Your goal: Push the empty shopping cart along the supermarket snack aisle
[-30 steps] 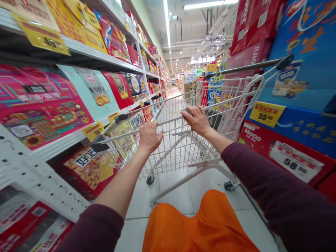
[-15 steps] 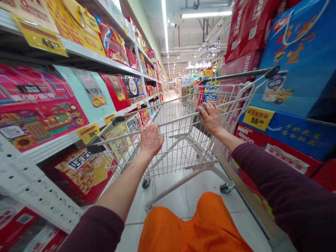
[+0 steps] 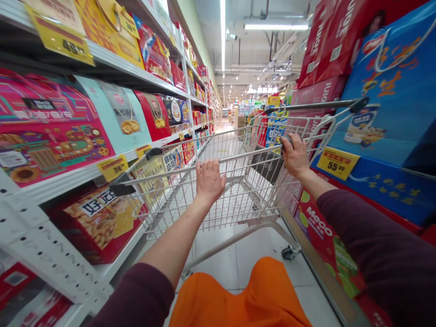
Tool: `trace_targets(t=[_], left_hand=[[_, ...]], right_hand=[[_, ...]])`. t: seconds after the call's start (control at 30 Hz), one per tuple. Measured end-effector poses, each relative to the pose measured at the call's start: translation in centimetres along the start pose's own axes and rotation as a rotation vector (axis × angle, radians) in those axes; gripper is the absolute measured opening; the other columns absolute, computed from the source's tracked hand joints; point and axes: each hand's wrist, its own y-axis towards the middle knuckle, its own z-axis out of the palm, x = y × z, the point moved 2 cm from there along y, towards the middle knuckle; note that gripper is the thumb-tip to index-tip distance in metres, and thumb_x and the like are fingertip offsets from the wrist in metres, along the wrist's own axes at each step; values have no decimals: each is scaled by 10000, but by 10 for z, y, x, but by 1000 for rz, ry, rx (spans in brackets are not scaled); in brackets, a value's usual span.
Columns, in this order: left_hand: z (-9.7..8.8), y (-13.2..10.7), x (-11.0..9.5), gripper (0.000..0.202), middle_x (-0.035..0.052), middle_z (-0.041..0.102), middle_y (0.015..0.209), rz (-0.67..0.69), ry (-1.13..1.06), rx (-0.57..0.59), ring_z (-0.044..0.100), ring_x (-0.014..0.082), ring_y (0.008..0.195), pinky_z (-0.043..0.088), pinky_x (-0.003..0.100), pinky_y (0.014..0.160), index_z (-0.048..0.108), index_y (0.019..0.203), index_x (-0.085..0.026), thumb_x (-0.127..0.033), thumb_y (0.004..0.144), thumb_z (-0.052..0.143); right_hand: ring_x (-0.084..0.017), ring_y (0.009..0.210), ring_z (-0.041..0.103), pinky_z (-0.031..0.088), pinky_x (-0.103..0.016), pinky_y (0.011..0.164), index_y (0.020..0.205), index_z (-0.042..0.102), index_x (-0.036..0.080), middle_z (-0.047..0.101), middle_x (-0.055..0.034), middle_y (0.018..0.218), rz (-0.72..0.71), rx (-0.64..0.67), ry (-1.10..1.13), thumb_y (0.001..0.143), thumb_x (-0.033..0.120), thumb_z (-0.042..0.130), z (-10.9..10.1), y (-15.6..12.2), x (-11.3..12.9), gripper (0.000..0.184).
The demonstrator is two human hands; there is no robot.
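A person stands behind a wire shopping cart (image 3: 218, 200) in a narrow supermarket aisle, so the cart is directly in front of the body, between white metal shelves (image 3: 41, 236) on the left side and stacked gift boxes on the right side. The left hand (image 3: 210, 181) lies on the handle bar (image 3: 163, 175) near its middle. Its fingers are a little spread and look flat, not curled, so this hand seems to guide more than to grip. The right hand (image 3: 295, 155) is near the right end of the bar, and its fingers stay close together and wrap over a dark grip (image 3: 287, 141), which seems to give the firmer hold. Both arms reach forward in dark maroon sleeves (image 3: 374, 245), and an orange garment (image 3: 238, 299) shows below them, just behind the cart. Yellow price tags sit where a shopper can read them easily: one with 39 (image 3: 112, 168) hangs on the shelf edge, and one with 55 (image 3: 338, 163) stands against a blue gift box (image 3: 384, 77). A red Meco box (image 3: 323, 231) stands low on the right side, beside the cart's wheel (image 3: 289, 252).
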Motion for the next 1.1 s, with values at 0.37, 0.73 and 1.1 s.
trace_targets(t=[0.37, 0.73, 1.1], left_hand=[[-7, 0, 0, 579, 206, 508, 1384, 5, 74, 93, 424, 329, 1311, 210, 543, 1165, 431, 1358, -58, -264, 824, 520], [-9, -9, 23, 566, 174, 502, 1376, -34, 37, 77, 403, 317, 1303, 173, 532, 1180, 410, 1364, -86, -258, 831, 494], [-6, -10, 23, 578, 165, 481, 1403, -49, 23, 53, 378, 313, 1325, 148, 537, 1195, 396, 1370, -105, -265, 825, 504]], right_hand=[[-261, 1369, 399, 297, -559, 1127, 1295, 581, 259, 532, -89, 1405, -288, 47, 138, 961, 182, 383, 11, -3, 118, 396], [-301, 1322, 412, 262, -542, 1124, 1283, 589, 179, 520, -166, 1385, -214, 68, 105, 943, 211, 424, 6, -2, 83, 380], [-262, 1370, 383, 232, -548, 1149, 1298, 580, 270, 525, -70, 1408, -203, 69, 145, 978, 224, 351, 17, -9, 160, 396]])
